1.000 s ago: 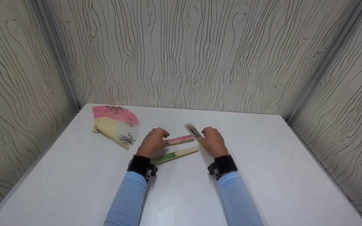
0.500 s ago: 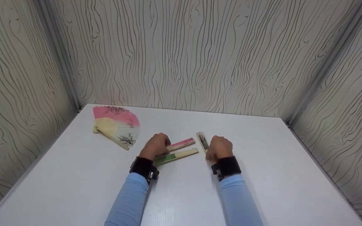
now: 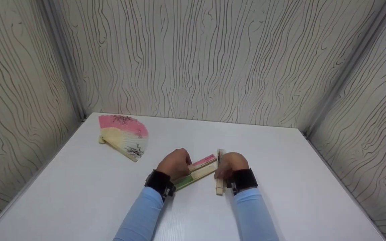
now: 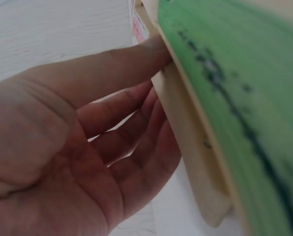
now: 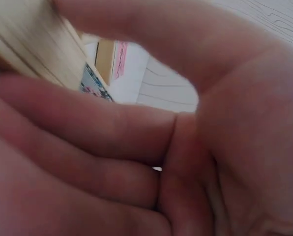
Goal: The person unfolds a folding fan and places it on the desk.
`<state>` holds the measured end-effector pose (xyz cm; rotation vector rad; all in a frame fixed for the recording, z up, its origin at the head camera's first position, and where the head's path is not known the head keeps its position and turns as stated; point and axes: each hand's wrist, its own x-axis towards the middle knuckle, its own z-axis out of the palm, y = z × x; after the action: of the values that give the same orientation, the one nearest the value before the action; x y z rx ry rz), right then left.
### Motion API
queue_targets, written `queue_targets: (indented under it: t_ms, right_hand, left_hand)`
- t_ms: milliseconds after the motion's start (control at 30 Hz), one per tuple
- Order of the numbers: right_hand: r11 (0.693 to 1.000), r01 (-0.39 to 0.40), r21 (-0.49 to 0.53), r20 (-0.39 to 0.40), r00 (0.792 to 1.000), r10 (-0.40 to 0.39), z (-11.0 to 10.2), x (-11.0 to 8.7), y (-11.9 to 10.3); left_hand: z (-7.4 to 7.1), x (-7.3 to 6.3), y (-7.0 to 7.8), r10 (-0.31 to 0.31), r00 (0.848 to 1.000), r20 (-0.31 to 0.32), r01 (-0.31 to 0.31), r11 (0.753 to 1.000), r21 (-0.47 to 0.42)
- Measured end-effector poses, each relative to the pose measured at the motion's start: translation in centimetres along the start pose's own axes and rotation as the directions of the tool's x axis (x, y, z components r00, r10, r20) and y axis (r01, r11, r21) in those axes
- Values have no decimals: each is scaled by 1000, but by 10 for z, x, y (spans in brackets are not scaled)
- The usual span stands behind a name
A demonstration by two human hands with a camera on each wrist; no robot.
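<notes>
In the head view my left hand grips a folded pink hand fan near its wooden end. A folded green hand fan lies alongside it on the near side. The left wrist view shows my thumb tip at the edge of the green fan, with curled fingers against the wooden stick of the other fan. My right hand pinches a third folded fan, pale wood with a dark floral pattern, pointing away from me. Its slats sit between thumb and fingers in the right wrist view.
An opened pink and white fan with a blossom print lies at the back left of the white table. Wood-grain patterned walls stand behind the table and at both sides.
My right hand has drawn its fan rightward and nearer, turning it from slanted to nearly straight ahead. My left hand has closed round the pink fan; pink and green fans have shifted right and nearer.
</notes>
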<state>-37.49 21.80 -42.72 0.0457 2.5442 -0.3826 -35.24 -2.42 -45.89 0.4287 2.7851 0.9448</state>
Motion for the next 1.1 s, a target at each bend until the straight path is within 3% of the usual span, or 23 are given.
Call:
queue_targets:
  t_ms: [133, 233, 333, 400, 500, 567, 700, 800, 933, 1033, 1100]
  right_hand:
    - [999, -11, 32, 27, 1000, 10, -3, -2, 1]
    - [998, -7, 55, -38, 999, 9, -4, -5, 1]
    - [996, 17, 89, -172, 985, -2, -7, -6, 2]
    - [993, 50, 106, -283, 959, -18, -8, -4, 2]
    - [979, 152, 136, -437, 896, -78, -10, 2, 2]
    - [956, 240, 169, -494, 860, -128, -11, 7, 2]
    - [873, 407, 270, -567, 800, -198, -13, 13, 0]
    - [803, 479, 354, -612, 768, -188, -16, 14, -5]
    - [663, 560, 497, -637, 754, -160, -19, 9, -16]
    - [550, 617, 563, -645, 744, -174, -20, 2, -28]
    - [508, 651, 564, -655, 728, -204, -20, -3, -36]
  left_hand:
    - [2, 4, 3, 24, 1000, 9, -24, 1000, 18]
    - [0, 10, 0, 24, 1000, 4, -24, 999, 30]
    - [-3, 18, -4, 13, 1000, -17, -13, 999, 45]
    - [-5, 22, -6, 7, 999, -35, -5, 999, 42]
    - [-6, 25, -9, -2, 997, -77, 2, 1000, 0]
    - [-5, 27, -11, -25, 994, -104, 19, 998, -62]
    - [-7, 31, -14, -48, 978, -204, 5, 978, -207]
    - [-10, 33, -13, -48, 952, -302, -54, 945, -322]
    - [-17, 33, -1, -85, 918, -388, -119, 873, -472]
    - [-22, 29, 13, -89, 907, -412, -165, 824, -542]
    - [-25, 26, 22, -76, 904, -420, -198, 797, -570]
